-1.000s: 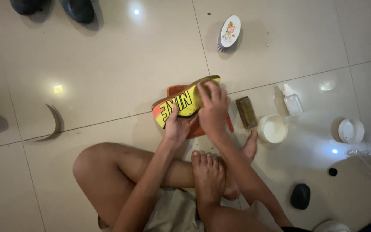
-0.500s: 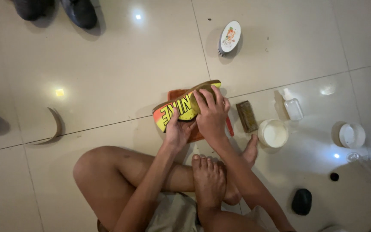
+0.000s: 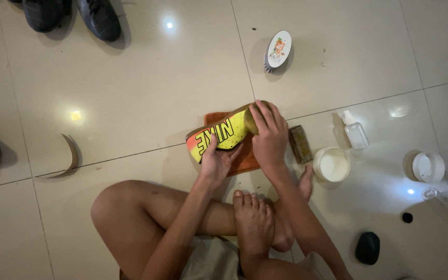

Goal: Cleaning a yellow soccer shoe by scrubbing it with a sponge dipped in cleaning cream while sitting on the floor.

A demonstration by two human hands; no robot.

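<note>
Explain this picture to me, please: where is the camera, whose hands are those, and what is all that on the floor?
The camera sits on a person's head and looks down, so you see their own arms and crossed legs on a tiled floor. There is no machine, just two bare hands. The left hand steadies a yellow and orange shoe, which lies over an orange cloth. The right hand presses on the shoe's other end; whether it holds anything there, I cannot tell. Beside them lie a small brown brush, a white tub, a small clear bottle, a white lid and a small black object. Farther off are an oval brush and a pair of dark shoes.
</note>
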